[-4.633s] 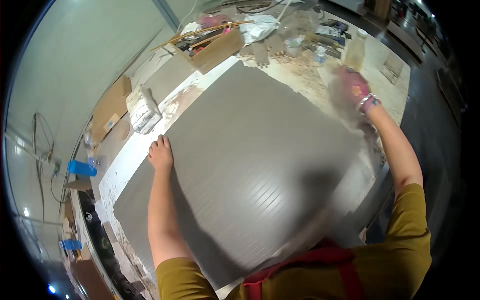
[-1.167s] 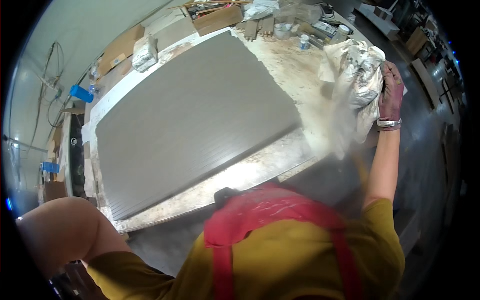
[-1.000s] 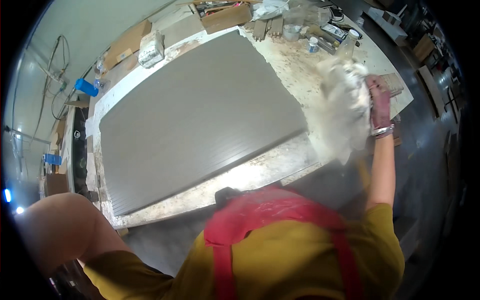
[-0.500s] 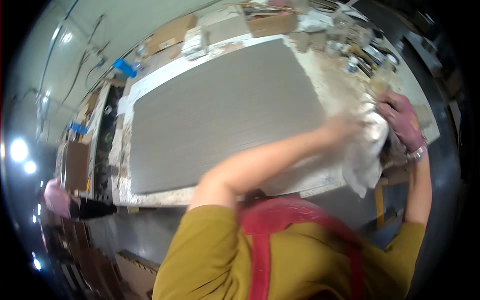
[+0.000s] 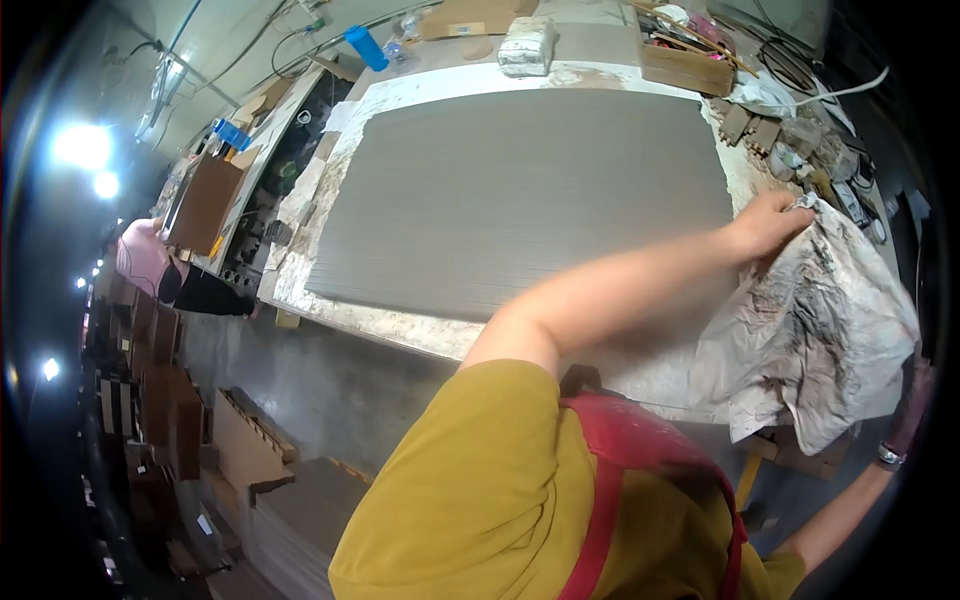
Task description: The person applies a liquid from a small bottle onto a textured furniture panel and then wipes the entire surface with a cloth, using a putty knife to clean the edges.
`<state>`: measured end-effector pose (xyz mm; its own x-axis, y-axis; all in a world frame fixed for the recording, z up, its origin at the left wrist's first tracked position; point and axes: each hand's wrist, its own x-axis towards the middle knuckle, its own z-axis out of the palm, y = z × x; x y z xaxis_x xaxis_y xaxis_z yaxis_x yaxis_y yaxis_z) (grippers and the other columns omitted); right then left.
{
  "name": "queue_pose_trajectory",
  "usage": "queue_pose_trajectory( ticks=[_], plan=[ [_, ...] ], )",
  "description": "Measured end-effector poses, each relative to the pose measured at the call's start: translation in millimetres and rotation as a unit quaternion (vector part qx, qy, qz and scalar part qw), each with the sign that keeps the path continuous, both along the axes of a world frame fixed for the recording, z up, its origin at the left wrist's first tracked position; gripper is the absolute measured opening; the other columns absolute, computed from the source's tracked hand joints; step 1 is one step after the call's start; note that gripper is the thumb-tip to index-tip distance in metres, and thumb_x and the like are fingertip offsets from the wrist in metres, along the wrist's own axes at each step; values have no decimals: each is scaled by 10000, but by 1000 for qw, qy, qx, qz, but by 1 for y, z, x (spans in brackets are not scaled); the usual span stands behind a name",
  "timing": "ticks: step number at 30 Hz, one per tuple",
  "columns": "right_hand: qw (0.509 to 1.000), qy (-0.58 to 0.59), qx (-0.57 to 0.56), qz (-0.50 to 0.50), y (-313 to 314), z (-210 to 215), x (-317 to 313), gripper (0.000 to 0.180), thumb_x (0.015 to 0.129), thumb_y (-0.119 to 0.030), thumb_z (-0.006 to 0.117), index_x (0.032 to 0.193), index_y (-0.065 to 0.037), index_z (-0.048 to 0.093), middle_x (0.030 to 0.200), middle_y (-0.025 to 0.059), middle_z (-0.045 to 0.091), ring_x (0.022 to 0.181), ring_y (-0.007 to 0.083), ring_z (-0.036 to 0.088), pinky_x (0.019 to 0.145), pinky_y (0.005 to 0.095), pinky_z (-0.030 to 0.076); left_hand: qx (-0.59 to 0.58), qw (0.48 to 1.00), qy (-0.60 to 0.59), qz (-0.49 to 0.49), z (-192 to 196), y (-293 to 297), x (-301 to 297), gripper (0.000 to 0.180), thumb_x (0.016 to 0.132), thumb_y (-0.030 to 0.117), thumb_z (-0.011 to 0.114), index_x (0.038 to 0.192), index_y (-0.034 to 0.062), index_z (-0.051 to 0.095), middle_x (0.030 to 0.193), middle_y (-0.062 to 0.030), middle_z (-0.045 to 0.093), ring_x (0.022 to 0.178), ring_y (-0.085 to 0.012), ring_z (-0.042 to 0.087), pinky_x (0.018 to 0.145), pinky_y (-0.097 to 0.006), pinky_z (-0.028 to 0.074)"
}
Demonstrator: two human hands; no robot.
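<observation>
A stained white cloth (image 5: 820, 320) hangs spread out at the right end of the workbench. My left hand (image 5: 770, 222) reaches across my body and grips its top edge. My right hand (image 5: 912, 395), gloved in pink with a watch on the wrist, holds the cloth's far right side at the picture's rim and is partly hidden by it. A large grey ribbed slab (image 5: 530, 190) lies flat on the bench to the left of the cloth, with neither hand touching it.
A wooden box of tools (image 5: 690, 62), a white wrapped block (image 5: 527, 45) and a blue bottle (image 5: 365, 45) stand at the bench's far side. Small blocks and tools (image 5: 800, 150) lie at its right end. Another person (image 5: 150, 265) is at the left, near cardboard sheets (image 5: 205, 200).
My right hand shook the cloth alone beside the bench. My left arm has since come up across my body and taken hold of the cloth, which now hangs spread between both hands.
</observation>
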<state>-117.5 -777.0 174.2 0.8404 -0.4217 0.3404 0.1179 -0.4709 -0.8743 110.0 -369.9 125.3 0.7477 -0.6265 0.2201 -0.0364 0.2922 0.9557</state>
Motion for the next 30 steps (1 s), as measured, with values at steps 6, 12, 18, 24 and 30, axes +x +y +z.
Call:
queue_pose_trajectory(
  ticks=[6, 12, 18, 24, 30],
  plan=[
    [979, 108, -83, 149, 94, -42, 43, 533, 951, -294, 488, 1389, -10, 380, 1379, 106, 428, 1266, 210, 400, 1062, 336, 292, -29, 985, -88, -143, 50, -5, -51, 393, 796, 358, 675, 916, -12, 616, 818, -96, 628, 812, -184, 573, 759, -311, 463],
    [986, 48, 144, 67, 34, -88, 2, 526, 940, -249, 537, 1369, 22, 401, 1369, 116, 438, 1212, 203, 453, 1046, 334, 333, 96, 963, -230, 100, 25, 15, 9, 338, 789, 315, 667, 740, -16, 614, 680, -166, 614, 659, -306, 621, 631, -385, 488],
    [981, -54, -164, 84, 90, -46, 23, 785, 879, -480, 556, 1399, 62, 328, 1442, 176, 365, 1313, 273, 377, 1096, 397, 280, 166, 973, -150, 53, -94, -25, -8, 737, 876, 501, 550, 1364, -10, 340, 1402, -253, 365, 1247, -394, 431, 1022, -398, 393],
    [995, -74, -55, 41, 164, -90, 59, 785, 831, -341, 638, 1408, 67, 297, 1433, 189, 366, 1309, 274, 380, 1098, 382, 278, 41, 947, 277, -159, -79, -43, -65, 536, 939, 413, 496, 1227, -38, 474, 1257, -203, 513, 1138, -331, 526, 934, -412, 465],
    [993, 31, 84, 75, 131, -149, -8, 581, 932, -236, 521, 1402, 43, 323, 1442, 168, 361, 1312, 291, 374, 1100, 408, 284, -222, 837, 449, -221, -23, -37, -50, 234, 948, 243, 507, 992, 35, 604, 917, -94, 645, 923, -207, 611, 816, -388, 507]
  ],
)
